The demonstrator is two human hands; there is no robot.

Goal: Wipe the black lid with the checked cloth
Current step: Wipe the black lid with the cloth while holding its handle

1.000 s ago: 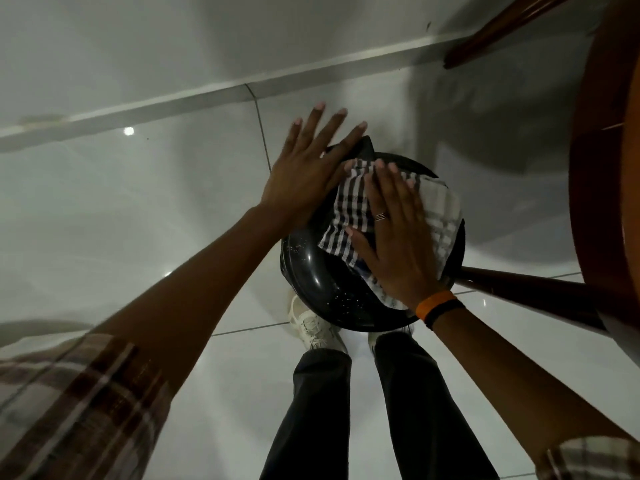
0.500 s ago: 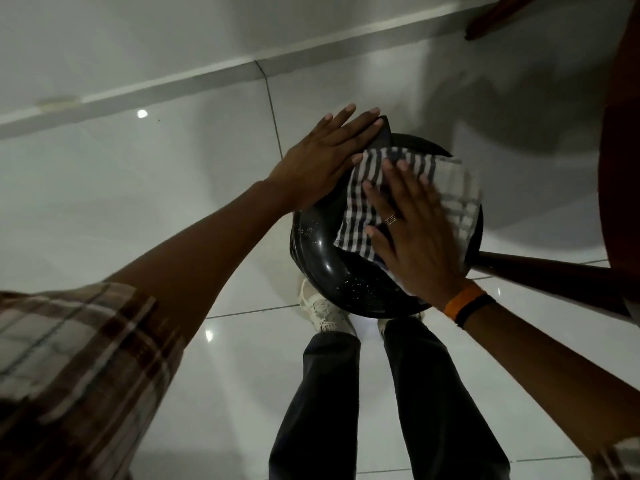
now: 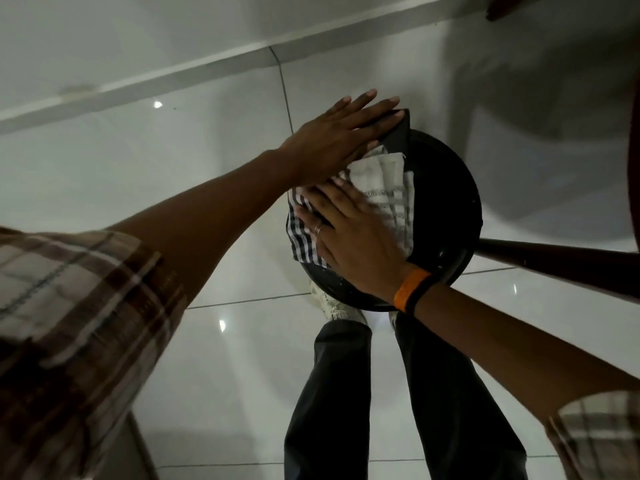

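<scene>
Change: since half a second ago the right hand (image 3: 356, 237) has slid the cloth (image 3: 384, 192) toward the left rim of the lid (image 3: 446, 199), and more bare black shows on the right side.
Cloth and hands: the cloth lies on the lid under the right hand, which presses flat with fingers spread; the left hand (image 3: 339, 140) lies flat and open over the lid's far-left edge, fingers straight, touching the cloth's top corner.
Lid: round, black, glossy, with small pale specks near the rim; held above the shoes (image 3: 332, 303).
Cloth look: checked dark and white at the left, paler and bunched in folds at the right.
Wrist: an orange band (image 3: 410, 289) beside a black one.
Floor: white glossy tiles (image 3: 214, 188) with light spots.
Room: a dark wooden bar (image 3: 554, 258) at the right, touching the lid's edge.
</scene>
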